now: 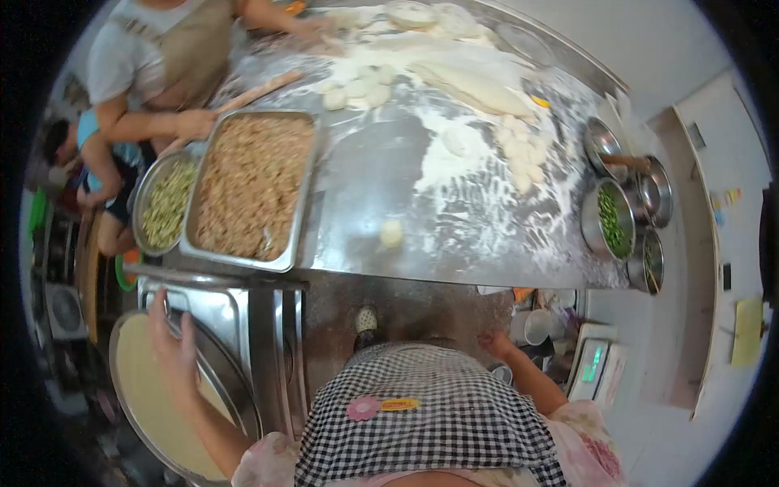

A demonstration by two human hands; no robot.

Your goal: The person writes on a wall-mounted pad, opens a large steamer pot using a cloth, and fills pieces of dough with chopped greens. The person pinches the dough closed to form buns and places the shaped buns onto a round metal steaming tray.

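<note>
My right hand [491,342] hangs beside my apron [422,406]; I can't tell whether its fingers close. My left hand [176,355] hovers over the pan [230,372] at my left, likely set there for easy reach, thumb and fingers apart, gripping nothing. Beyond, a tray [305,199] of filling [256,183] stands near the table [365,187] edge, probably to stay handy. Farther, dough [479,88] lies on flour [434,174], presumably against sticking.

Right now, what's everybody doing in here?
The person in the checkered apron has an open left hand over the edge of a round metal pan; I can't tell if it touches. Their right hand hangs low at their side. A co-worker's hand is at a wooden rolling pin, beside a rectangular tray of chunky filling. Dough pieces and a long dough roll lie on the floury steel table.
</note>
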